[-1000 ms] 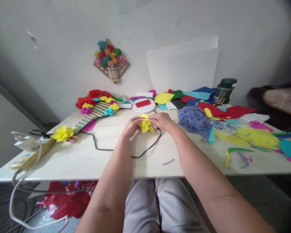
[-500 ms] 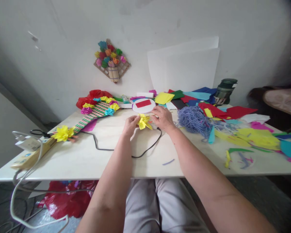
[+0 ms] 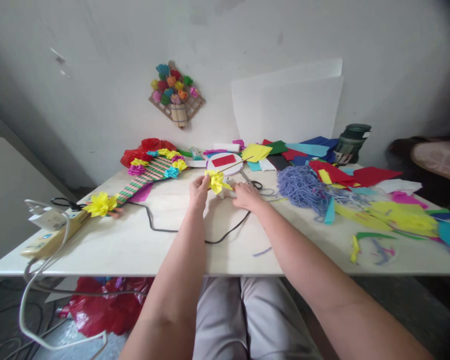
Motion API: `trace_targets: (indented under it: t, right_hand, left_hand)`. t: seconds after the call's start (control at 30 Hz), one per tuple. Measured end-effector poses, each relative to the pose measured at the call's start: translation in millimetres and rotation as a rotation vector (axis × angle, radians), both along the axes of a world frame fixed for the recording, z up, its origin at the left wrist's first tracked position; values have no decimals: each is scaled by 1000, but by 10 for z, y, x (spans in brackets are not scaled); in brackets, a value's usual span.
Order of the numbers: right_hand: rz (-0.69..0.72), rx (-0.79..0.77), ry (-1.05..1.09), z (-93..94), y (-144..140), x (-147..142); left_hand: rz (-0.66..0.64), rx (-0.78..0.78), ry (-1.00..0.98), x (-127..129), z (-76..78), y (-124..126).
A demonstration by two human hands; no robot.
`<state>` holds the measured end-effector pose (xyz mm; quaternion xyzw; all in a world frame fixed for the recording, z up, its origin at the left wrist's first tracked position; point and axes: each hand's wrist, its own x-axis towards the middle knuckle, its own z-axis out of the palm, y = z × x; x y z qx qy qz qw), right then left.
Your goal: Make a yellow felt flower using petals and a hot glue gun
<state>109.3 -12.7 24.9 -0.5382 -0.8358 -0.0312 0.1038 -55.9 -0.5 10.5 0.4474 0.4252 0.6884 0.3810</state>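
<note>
My left hand (image 3: 198,190) pinches a yellow paper flower (image 3: 215,181) just above the white table (image 3: 135,245). A thin wooden stick (image 3: 237,165) runs from the flower up to the right. My right hand (image 3: 246,195) lies low on the table right of the flower. Its fingers close around a small whitish tool (image 3: 224,194) at the end of a black cable (image 3: 225,232). Black-handled scissors (image 3: 253,184) lie just behind the right hand.
A striped woven piece with paper flowers (image 3: 150,172) lies at the left, beside a power strip with a charger (image 3: 47,227). Purple yarn (image 3: 302,186) and several coloured paper sheets and scraps (image 3: 393,212) cover the right. A white disc with a red rectangle (image 3: 224,162) and a dark green jar (image 3: 352,142) sit at the back.
Both hands held the flower together; now only the left hand holds it, raised and shifted left. The right hand has dropped to the table onto the whitish tool, uncovering the stick and scissors.
</note>
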Motion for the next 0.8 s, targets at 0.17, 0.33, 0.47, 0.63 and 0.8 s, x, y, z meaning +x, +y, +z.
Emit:
trace_targets:
  t: [0.17,0.33,0.47,0.63,0.8]
  right_hand:
    - [-51,42,-2,-28,-41,-109]
    - [-109,70,14,12,-7,30]
    - [-198,48,22,48,39,189]
    - [-236,103,192,65,133,344]
    - [-172,7,596,31,278,517]
  left_hand:
    - [30,-28,-15,8,9,0]
    - [51,-22,-65,-27,12,7]
    - [91,-41,-91,-59,21,11]
    - [109,-43,-100,-86,15,16]
    - [82,-42,-101,-102,-27,32]
